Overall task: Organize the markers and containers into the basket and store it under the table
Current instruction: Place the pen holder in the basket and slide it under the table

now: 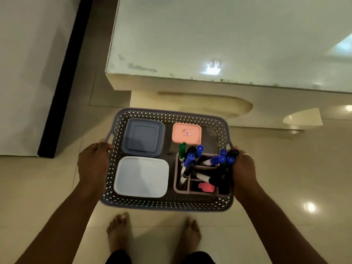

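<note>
Feet: two bare feet (pixel 120 231) stand on the glossy tiled floor (pixel 285 178), directly below the basket's near edge.
Left hand: left hand (pixel 93 161) grips the basket's left handle, fingers curled over it, thumb side toward the camera.
Right hand: right hand (pixel 243 164) grips the right handle, fingers wrapped round it; a ring (pixel 245 154) shows on one finger.
Basket: grey perforated basket (pixel 171 203), held level between both hands, in front of the table's near edge and not under it.
Far left of basket: dark blue-grey lidded container (pixel 143 138), square, lid on.
Near left of basket: pale lidded container (pixel 142 177), just beside the dark one, lid on.
Far right of basket: pink lidded container (pixel 186 134), smaller, with a small label on its lid.
Near right of basket: compartmented organiser (pixel 182 189), against the basket's right wall.
Markers: markers (pixel 218 160) stand and lean in the organiser's compartments, with blue, black and one green cap; some caps lie close to the right hand's fingers.
Organiser, near compartment: small pink item (pixel 206 187), kind cannot be told.
Table: white glossy table (pixel 209 35) fills the upper frame; its cream base (pixel 190 103) shows beneath the edge, just beyond the basket.
</note>
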